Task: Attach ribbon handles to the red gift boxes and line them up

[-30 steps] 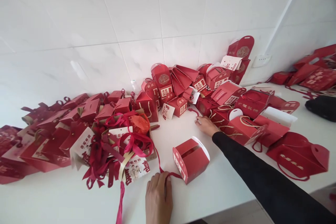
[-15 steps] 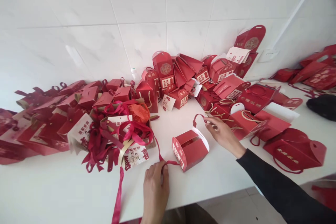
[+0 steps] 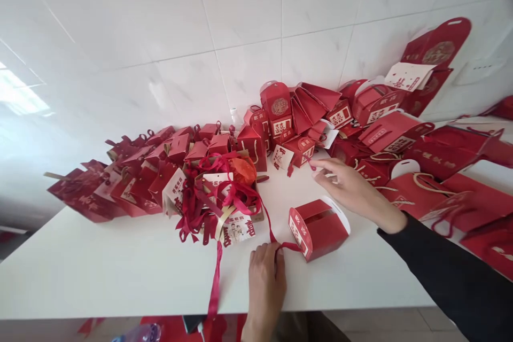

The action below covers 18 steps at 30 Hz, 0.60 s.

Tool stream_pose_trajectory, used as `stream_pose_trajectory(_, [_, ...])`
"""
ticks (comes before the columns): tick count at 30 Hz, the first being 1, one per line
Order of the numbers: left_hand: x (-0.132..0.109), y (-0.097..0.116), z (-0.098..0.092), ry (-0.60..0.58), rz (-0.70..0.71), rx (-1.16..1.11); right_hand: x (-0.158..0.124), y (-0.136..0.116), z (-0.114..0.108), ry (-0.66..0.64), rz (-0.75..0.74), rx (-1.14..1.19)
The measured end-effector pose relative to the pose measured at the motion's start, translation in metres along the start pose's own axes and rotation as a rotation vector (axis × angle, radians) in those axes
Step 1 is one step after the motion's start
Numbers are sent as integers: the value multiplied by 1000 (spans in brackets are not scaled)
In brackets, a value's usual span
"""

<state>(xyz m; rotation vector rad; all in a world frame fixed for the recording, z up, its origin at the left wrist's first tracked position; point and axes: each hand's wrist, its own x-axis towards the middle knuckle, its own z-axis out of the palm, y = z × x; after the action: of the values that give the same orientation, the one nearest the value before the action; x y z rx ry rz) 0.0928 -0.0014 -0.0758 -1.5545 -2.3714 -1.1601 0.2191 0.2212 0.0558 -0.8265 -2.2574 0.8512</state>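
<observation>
A small red gift box (image 3: 318,227) with a white curved flap stands on the white table (image 3: 100,272) in front of me. My left hand (image 3: 265,283) rests at the table's near edge, its fingers pinched on a red ribbon (image 3: 276,239) that runs to the box's left side. My right hand (image 3: 352,189), in a black sleeve, hovers just behind the box, thumb and forefinger pinched on a short end of red ribbon (image 3: 312,163).
A tangle of loose red ribbons and printed cards (image 3: 218,203) lies left of the box. Rows of folded red boxes (image 3: 132,171) line the tiled wall (image 3: 200,26). Larger red bags (image 3: 441,171) crowd the right. One ribbon (image 3: 214,288) hangs over the near edge.
My view has swung left, so everything sits further right in the picture. My right hand drew back from the pile with a ribbon end and now holds it behind the box. My left hand keeps its grip.
</observation>
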Motion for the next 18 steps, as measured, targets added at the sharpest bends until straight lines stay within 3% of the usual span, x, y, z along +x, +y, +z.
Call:
stream_pose_trajectory(8, [2,-7,3,20,46,-29,52,-17,25,-249,-17,43])
stream_pose_trajectory(11, [2,-8,4,12,19,-40,56,-26,24,-283,-43,94])
stream_pose_trajectory(14, [2,-8,2,4,-40,-107,30,-36,12,-194,-64,124])
stream_pose_trajectory(18, [1,-7,-7,-17,-281,-330,-42,-55,-2,-63,-93,152])
